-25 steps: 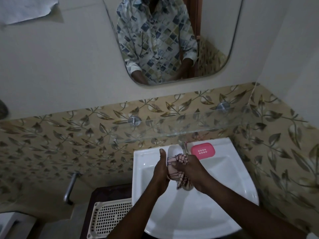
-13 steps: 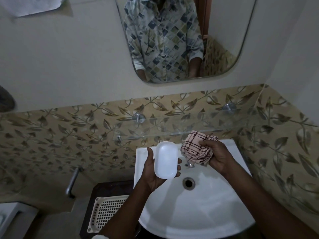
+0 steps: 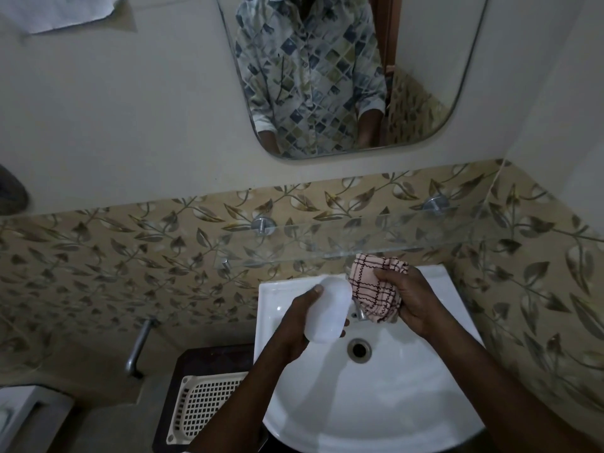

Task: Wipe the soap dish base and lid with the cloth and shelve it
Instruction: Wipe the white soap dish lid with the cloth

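Cloth (image 3: 376,289) has swung back against the white soap dish half (image 3: 327,310), gripped in my left hand (image 3: 294,325) over the sink (image 3: 376,403). My right hand (image 3: 415,302) is clenched round the cloth. It's the lid, I think, but it's dim. Mid-wipe, and nothing's on the glass shelf (image 3: 359,245) yet.

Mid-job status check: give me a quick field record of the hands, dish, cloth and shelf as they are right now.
left hand: grips white soap dish part over the sink
right hand: grips checked cloth, bunched, beside the dish part; contact unclear
drain: visible below both hands
glass shelf: wall-mounted, above the sink
basket: white lattice, left of the sink
shelving: not yet done
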